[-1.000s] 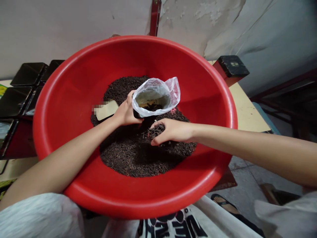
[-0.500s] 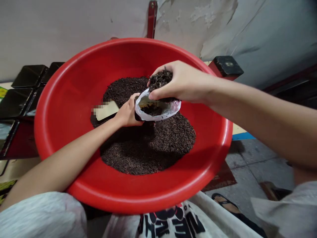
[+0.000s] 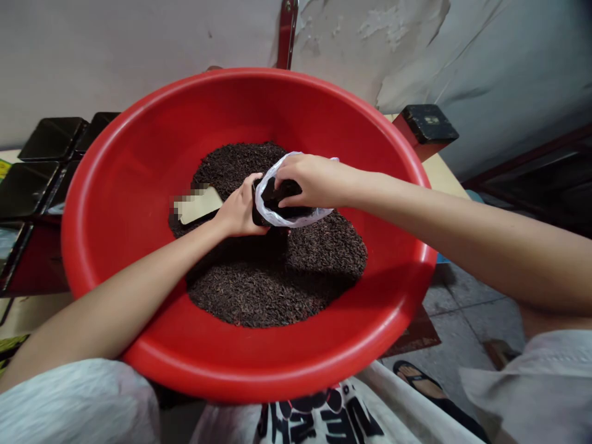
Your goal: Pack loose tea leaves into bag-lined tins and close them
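Observation:
My left hand [image 3: 243,209] is closed round the side of a dark tin [image 3: 259,216] with a white plastic bag [image 3: 274,217] lining its mouth. My right hand [image 3: 312,180] reaches into the bag's opening, thumb and fingers apart over dark tea leaves [image 3: 296,211] inside. Its fingertips are partly hidden by the rim and the dark contents. Below the tin, a broad heap of loose dark tea leaves [image 3: 268,290] covers the bottom of a large red basin [image 3: 259,367]. On the heap, left of my left hand, lies a pale flat rectangular piece [image 3: 201,205], one end blurred out.
Several dark tins [image 3: 30,188] stand left of the basin. A red tin with a black lid [image 3: 428,126] sits at the right on a pale tabletop [image 3: 446,176]. Behind is a peeling wall [image 3: 370,37]; a sandalled foot [image 3: 419,379] shows on the tiled floor.
My right hand has lowered its handful of tea leaves into the bag's mouth, and its fingers have spread. The leaves in the bag now stand higher. My left hand stays on the tin.

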Available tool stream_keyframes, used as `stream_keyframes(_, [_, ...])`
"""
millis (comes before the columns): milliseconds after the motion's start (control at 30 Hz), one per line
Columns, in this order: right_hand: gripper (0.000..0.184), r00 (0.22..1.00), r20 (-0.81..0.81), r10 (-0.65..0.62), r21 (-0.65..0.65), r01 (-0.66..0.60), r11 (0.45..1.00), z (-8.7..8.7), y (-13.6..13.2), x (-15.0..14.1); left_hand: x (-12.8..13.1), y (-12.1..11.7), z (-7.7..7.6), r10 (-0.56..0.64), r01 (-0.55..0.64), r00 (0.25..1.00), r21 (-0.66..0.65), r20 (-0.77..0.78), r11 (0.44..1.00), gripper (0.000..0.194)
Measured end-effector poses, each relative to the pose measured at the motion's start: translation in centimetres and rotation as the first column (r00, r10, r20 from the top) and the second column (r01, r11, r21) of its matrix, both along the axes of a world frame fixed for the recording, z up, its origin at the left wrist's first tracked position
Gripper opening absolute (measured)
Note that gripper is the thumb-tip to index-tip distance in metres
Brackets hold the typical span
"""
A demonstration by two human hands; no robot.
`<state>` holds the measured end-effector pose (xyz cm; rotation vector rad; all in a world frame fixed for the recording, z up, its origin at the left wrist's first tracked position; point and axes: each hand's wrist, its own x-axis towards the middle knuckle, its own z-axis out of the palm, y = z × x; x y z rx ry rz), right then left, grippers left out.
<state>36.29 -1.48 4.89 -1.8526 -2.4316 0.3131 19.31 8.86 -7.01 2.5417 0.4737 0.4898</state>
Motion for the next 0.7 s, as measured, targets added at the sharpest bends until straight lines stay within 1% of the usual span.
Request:
stream_keyframes(133, [0.024, 0.997, -0.081, 0.003, 0.022, -0.001, 1.000, 0.4, 0.3, 0.5, 0.0, 0.0, 0.1, -0.008, 0.008, 1.000, 0.002, -0.006, 1.000, 0.116])
stream_keyframes(233, [0.022, 0.984, -0.160, -0.083, 0.084, 0.097, 0.992, 1.6, -0.3, 0.7, 0.0, 0.0, 0.1, -0.005, 0.005, 1.000, 0.019, 0.001, 1.000, 0.114])
stream_keyframes(300, [0.025, 0.962, -0.238, -0.135, 0.091, 0.160, 0.983, 2.8, -1.5, 0.5, 0.0, 0.1, 0.0, -0.002, 0.001, 1.000, 0.023, 0.012, 1.000, 0.111])
stream_keyframes(333, [0.026, 0.950, -0.283, -0.130, 0.070, 0.156, 0.985, 3.3, -2.3, 0.3, 0.1, 0.1, -0.1, -0.003, 0.003, 1.000, 0.025, 0.018, 1.000, 0.110])
stream_keyframes(367, [0.026, 0.939, -0.328, -0.104, 0.024, 0.118, 0.993, 3.6, -3.2, -0.1, 0.1, 0.1, -0.2, -0.008, 0.007, 1.000, 0.028, 0.025, 1.000, 0.108])
stream_keyframes(400, [0.026, 0.925, -0.374, -0.064, -0.042, 0.053, 0.998, 3.7, -4.2, -0.6, 0.1, 0.1, -0.3, -0.013, 0.012, 0.999, 0.032, 0.035, 0.999, 0.107])
stream_keyframes(433, [0.025, 0.912, -0.410, -0.018, -0.129, -0.039, 0.991, 3.4, -5.1, -1.3, 0.1, 0.1, -0.4, -0.018, 0.016, 0.999, 0.036, 0.048, 0.999, 0.106])
stream_keyframes(467, [0.025, 0.899, -0.437, 0.020, -0.226, -0.131, 0.965, 2.7, -5.8, -2.0, 0.1, 0.1, -0.4, -0.022, 0.020, 0.998, 0.038, 0.058, 0.999, 0.106])
stream_keyframes(500, [0.024, 0.894, -0.446, 0.039, -0.317, -0.199, 0.927, 1.6, -6.4, -2.9, 0.1, 0.1, -0.5, -0.026, 0.023, 0.998, 0.039, 0.066, 0.999, 0.107])
stream_keyframes(533, [0.025, 0.909, -0.411, 0.068, -0.394, -0.245, 0.886, 0.1, -6.6, -3.7, 0.1, 0.1, -0.5, -0.028, 0.025, 0.997, 0.038, 0.070, 0.999, 0.108])
stream_keyframes(567, [0.029, 0.931, -0.346, 0.116, -0.439, -0.270, 0.857, -1.8, -6.6, -4.6, 0.1, 0.0, -0.5, -0.029, 0.026, 0.997, 0.037, 0.070, 0.999, 0.110])
stream_keyframes(600, [0.041, 0.949, -0.284, 0.140, -0.471, -0.265, 0.841, -3.7, -6.2, -5.3, 0.1, 0.0, -0.4, -0.030, 0.028, 0.997, 0.037, 0.067, 0.999, 0.112])
stream_keyframes(633, [0.054, 0.966, -0.217, 0.138, -0.493, -0.230, 0.839, -5.8, -5.6, -6.0, 0.1, -0.1, -0.4, -0.033, 0.031, 0.998, 0.038, 0.062, 0.999, 0.113])
stream_keyframes(667, [0.067, 0.982, -0.152, 0.110, -0.502, -0.173, 0.847, -7.7, -4.7, -6.7, 0.1, -0.1, -0.3, -0.035, 0.033, 0.998, 0.041, 0.057, 0.999, 0.114])
stream_keyframes(700, [0.079, 0.993, -0.089, 0.074, -0.533, -0.111, 0.839, -9.4, -3.8, -7.2, 0.0, -0.1, -0.3, -0.035, 0.032, 0.998, 0.042, 0.054, 0.999, 0.114])
